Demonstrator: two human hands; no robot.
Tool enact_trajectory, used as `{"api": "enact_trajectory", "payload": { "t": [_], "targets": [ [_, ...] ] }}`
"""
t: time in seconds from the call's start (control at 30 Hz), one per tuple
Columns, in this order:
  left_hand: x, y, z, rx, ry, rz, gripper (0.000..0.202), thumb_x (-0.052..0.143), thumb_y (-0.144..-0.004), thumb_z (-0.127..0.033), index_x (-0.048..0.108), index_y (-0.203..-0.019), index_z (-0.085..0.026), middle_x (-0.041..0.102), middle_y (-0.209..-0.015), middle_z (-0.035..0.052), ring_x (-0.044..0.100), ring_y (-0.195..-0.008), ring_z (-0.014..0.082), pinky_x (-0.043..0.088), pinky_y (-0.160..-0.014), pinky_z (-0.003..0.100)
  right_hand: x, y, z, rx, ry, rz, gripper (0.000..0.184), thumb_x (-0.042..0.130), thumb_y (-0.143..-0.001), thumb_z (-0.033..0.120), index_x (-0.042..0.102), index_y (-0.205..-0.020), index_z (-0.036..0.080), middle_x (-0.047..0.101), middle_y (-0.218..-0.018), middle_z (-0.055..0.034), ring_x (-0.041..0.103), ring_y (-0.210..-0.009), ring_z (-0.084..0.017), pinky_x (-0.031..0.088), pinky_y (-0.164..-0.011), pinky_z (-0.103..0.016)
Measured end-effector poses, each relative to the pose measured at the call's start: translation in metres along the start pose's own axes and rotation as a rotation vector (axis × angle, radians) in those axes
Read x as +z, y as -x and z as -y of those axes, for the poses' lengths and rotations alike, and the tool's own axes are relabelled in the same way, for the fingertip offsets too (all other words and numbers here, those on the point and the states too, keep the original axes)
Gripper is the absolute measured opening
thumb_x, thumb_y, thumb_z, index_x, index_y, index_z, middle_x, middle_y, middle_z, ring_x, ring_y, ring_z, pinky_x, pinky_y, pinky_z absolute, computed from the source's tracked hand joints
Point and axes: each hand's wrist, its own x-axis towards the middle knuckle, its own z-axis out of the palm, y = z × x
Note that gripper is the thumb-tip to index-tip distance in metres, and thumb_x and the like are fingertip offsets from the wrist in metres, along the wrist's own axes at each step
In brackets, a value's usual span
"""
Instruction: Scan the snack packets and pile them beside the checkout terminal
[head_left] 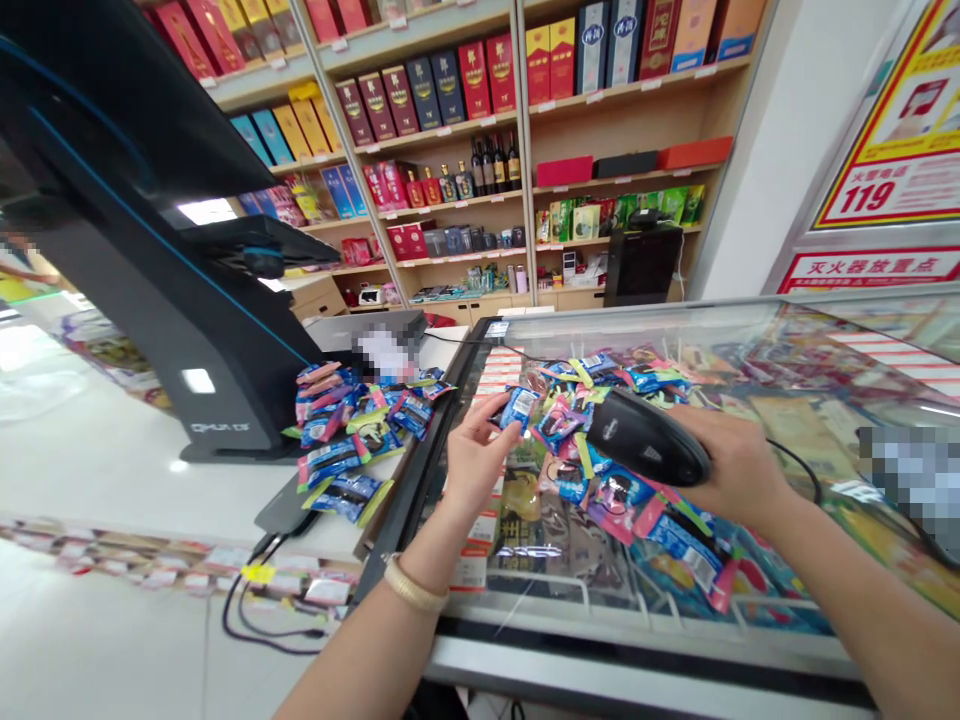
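Observation:
Between the thumb and fingers of my left hand [484, 450] is a small blue snack packet [519, 408], its barcode side showing. My right hand [739, 465] is wrapped round a black barcode scanner [649, 440], whose head points left toward that packet. Under and around the scanner, a pile of blue, pink and green snack packets [619, 492] lies on the glass top of a display case [525, 570]. A second heap of similar packets [349, 455] sits on the white counter to the left.
A black checkout terminal [225, 330] stands on the white counter [97, 450] at left. Cables [262, 600] hang off the counter's front. Shelves of boxed goods and bottles [450, 140] line the back. The scanner's cord [799, 460] runs behind my right wrist.

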Motion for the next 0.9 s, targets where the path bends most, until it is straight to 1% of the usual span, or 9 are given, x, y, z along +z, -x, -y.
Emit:
{"api": "enact_trajectory", "payload": {
  "t": [0.07, 0.13, 0.23, 0.3, 0.37, 0.57, 0.67, 0.8, 0.9],
  "targets": [
    [-0.002, 0.002, 0.004, 0.106, -0.15, 0.014, 0.047, 0.082, -0.069, -0.027, 0.074, -0.114, -0.02, 0.063, -0.129, 0.0099, 0.052, -0.059, 0.0023, 0.055, -0.059, 0.021, 0.0, -0.001, 0.003, 0.017, -0.013, 0.028, 0.024, 0.06, -0.079, 0.031, 0.067, -0.099, 0.02, 0.075, -0.086, -0.0083, 0.071, -0.072, -0.021, 0.053, -0.065, -0.03],
    [-0.003, 0.003, 0.006, 0.193, -0.239, 0.036, 0.047, 0.08, -0.07, -0.026, 0.073, -0.116, -0.022, 0.061, -0.126, 0.0095, 0.054, -0.061, 0.0033, 0.054, -0.056, 0.02, 0.001, -0.002, 0.007, 0.041, -0.035, 0.065, 0.024, 0.059, -0.077, 0.028, 0.067, -0.097, 0.02, 0.076, -0.087, -0.0077, 0.071, -0.074, -0.021, 0.053, -0.066, -0.03],
    [-0.001, 0.006, 0.006, 0.295, -0.302, 0.071, 0.043, 0.078, -0.073, -0.028, 0.072, -0.115, -0.022, 0.058, -0.12, 0.0088, 0.063, -0.081, 0.011, 0.056, -0.058, 0.019, 0.0, -0.004, 0.012, 0.071, -0.054, 0.121, 0.026, 0.057, -0.074, 0.024, 0.068, -0.098, 0.02, 0.076, -0.087, -0.0064, 0.071, -0.075, -0.02, 0.052, -0.065, -0.028],
    [0.001, 0.008, 0.006, 0.343, -0.324, 0.083, 0.042, 0.077, -0.075, -0.028, 0.07, -0.115, -0.022, 0.057, -0.118, 0.0089, 0.064, -0.097, 0.017, 0.057, -0.06, 0.019, 0.0, -0.006, 0.013, 0.092, -0.061, 0.16, 0.027, 0.057, -0.072, 0.022, 0.069, -0.097, 0.021, 0.075, -0.086, -0.0055, 0.07, -0.074, -0.019, 0.051, -0.064, -0.028],
    [0.002, 0.01, 0.006, 0.377, -0.343, 0.092, 0.042, 0.076, -0.075, -0.028, 0.068, -0.116, -0.023, 0.056, -0.118, 0.009, 0.063, -0.105, 0.0197, 0.058, -0.061, 0.019, 0.0, -0.007, 0.014, 0.103, -0.078, 0.19, 0.027, 0.057, -0.07, 0.021, 0.069, -0.094, 0.022, 0.075, -0.083, -0.0049, 0.069, -0.072, -0.019, 0.05, -0.063, -0.027],
    [0.003, 0.011, 0.01, 0.416, -0.367, 0.101, 0.041, 0.077, -0.076, -0.027, 0.067, -0.116, -0.022, 0.055, -0.118, 0.0097, 0.062, -0.107, 0.0205, 0.058, -0.06, 0.018, -0.003, -0.01, 0.014, 0.097, -0.1, 0.2, 0.018, 0.056, -0.072, 0.022, 0.066, -0.087, 0.022, 0.071, -0.074, -0.0026, 0.065, -0.063, -0.017, 0.045, -0.057, -0.025],
    [0.004, 0.011, 0.01, 0.422, -0.361, 0.094, 0.041, 0.077, -0.076, -0.027, 0.067, -0.116, -0.022, 0.054, -0.117, 0.0099, 0.062, -0.106, 0.0203, 0.059, -0.06, 0.019, -0.003, -0.01, 0.014, 0.097, -0.097, 0.196, 0.014, 0.057, -0.074, 0.025, 0.065, -0.086, 0.022, 0.07, -0.074, -0.0025, 0.064, -0.062, -0.016, 0.044, -0.056, -0.025],
    [0.003, 0.012, 0.01, 0.433, -0.366, 0.094, 0.041, 0.076, -0.076, -0.027, 0.067, -0.116, -0.021, 0.055, -0.117, 0.0097, 0.062, -0.107, 0.02, 0.058, -0.061, 0.019, -0.001, -0.007, 0.013, 0.115, -0.094, 0.213, 0.016, 0.058, -0.075, 0.026, 0.066, -0.088, 0.023, 0.072, -0.078, -0.0032, 0.066, -0.067, -0.018, 0.046, -0.059, -0.026],
    [0.003, 0.011, 0.011, 0.41, -0.367, 0.1, 0.042, 0.076, -0.075, -0.028, 0.067, -0.116, -0.021, 0.055, -0.117, 0.0097, 0.062, -0.106, 0.02, 0.058, -0.06, 0.019, 0.0, -0.003, 0.005, 0.127, -0.063, 0.17, 0.021, 0.061, -0.077, 0.031, 0.068, -0.094, 0.022, 0.074, -0.083, -0.0052, 0.069, -0.071, -0.02, 0.05, -0.063, -0.028]
  ]
}}
